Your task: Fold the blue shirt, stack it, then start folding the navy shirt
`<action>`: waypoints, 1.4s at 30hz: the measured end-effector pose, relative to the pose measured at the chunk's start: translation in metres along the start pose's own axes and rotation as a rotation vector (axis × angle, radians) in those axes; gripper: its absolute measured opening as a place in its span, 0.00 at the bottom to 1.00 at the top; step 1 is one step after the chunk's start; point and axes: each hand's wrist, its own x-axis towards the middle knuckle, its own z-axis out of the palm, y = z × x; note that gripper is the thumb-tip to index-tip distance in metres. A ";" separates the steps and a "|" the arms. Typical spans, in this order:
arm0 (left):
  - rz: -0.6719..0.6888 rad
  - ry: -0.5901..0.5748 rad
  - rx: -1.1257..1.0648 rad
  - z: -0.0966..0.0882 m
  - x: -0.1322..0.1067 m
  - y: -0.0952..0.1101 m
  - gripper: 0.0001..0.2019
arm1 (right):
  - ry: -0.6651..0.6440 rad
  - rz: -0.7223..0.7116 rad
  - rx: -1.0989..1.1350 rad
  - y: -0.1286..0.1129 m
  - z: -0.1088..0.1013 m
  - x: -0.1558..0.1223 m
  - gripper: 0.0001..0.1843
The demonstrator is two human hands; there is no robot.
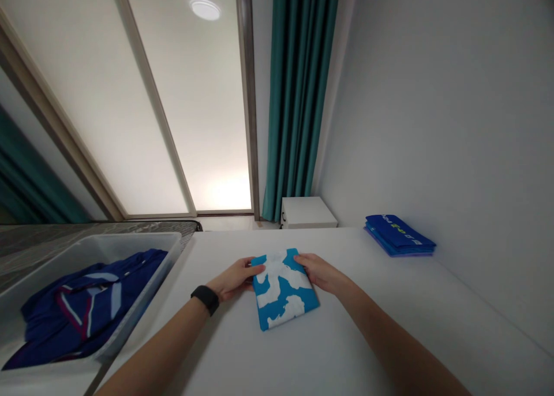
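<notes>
A folded cloth (283, 289) with a bright blue and white blotchy pattern is at the middle of the white table (242, 361). It is folded into a neat, flat rectangle, slightly turned. My left hand (236, 277) grips its upper left edge, thumb on top and fingers underneath. At the upper right corner, my right hand (322, 271) pinches it with the thumb over the top. Whether the cloth's lower edge rests on the table or hangs just above it, I cannot tell. A black band circles my left wrist.
On the left stands a translucent white bin (175, 243) with dark blue garments (90, 303) in it. A stack of folded blue cloths (400, 234) lies at the far right against the wall. Behind the table are a white cabinet (307, 211) and a green curtain (298, 96).
</notes>
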 end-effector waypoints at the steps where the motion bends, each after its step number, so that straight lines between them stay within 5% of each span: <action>1: -0.002 -0.005 0.004 0.002 0.000 0.002 0.29 | -0.010 0.001 0.018 -0.001 0.000 0.000 0.12; 10: 0.014 -0.083 0.108 0.040 0.017 0.018 0.27 | 0.024 -0.077 0.139 -0.010 -0.030 -0.024 0.16; 28: -0.052 -0.361 0.070 0.186 0.136 -0.003 0.27 | 0.356 -0.105 0.119 -0.024 -0.180 -0.117 0.15; 42: -0.063 -0.359 0.097 0.200 0.145 -0.002 0.27 | 0.536 -0.168 0.027 -0.009 -0.189 -0.116 0.24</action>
